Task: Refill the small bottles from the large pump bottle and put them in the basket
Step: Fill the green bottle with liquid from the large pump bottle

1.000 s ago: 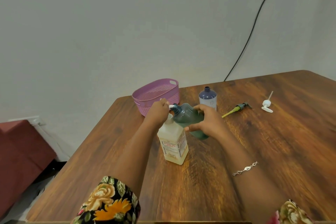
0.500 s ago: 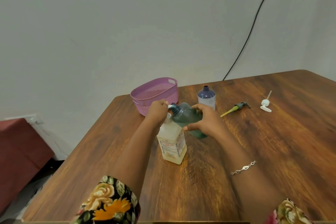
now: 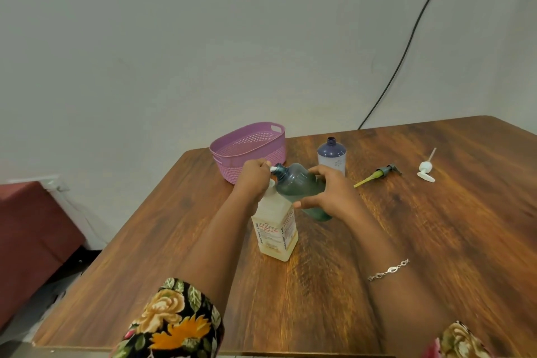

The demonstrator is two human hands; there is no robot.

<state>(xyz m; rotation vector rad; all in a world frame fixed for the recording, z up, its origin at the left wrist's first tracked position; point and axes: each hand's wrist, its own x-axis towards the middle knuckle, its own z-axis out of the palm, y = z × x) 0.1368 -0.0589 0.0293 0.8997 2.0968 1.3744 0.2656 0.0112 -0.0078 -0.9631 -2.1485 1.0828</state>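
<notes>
The refilling is under way, with nothing finished yet. The large pump bottle (image 3: 275,231) stands upright near the middle of the table (image 3: 436,241), pale liquid showing in its lower part. The person's left hand (image 3: 252,182) sits on top of it, fingers curled down over the pump head, and the white spout pokes out from under them toward the right.

The right hand (image 3: 334,193) holds the green bottle (image 3: 299,186) tipped on its side in the air. The thumb is underneath and the fingers wrap over the body, and the open neck is brought right up to the spout. From where I stand I cannot tell whether liquid is going in, or how much is in there; the tinted plastic hides it.

The purple bottle (image 3: 331,155) waits upright behind the hands, uncapped, just to the right of the basket (image 3: 229,154). Its turn looks yet to come. Two loose pump tops lie well off to the right: the green pump (image 3: 382,172) with its yellowish tube, and the white pump (image 3: 425,170) beyond it. Neither is back on a bottle.

The pink basket, at the far left edge of the table, holds no bottle that I can see. So what remains, by my reckoning, is finishing this fill, filling the purple one, screwing both tops on and setting both bottles in the basket.
</notes>
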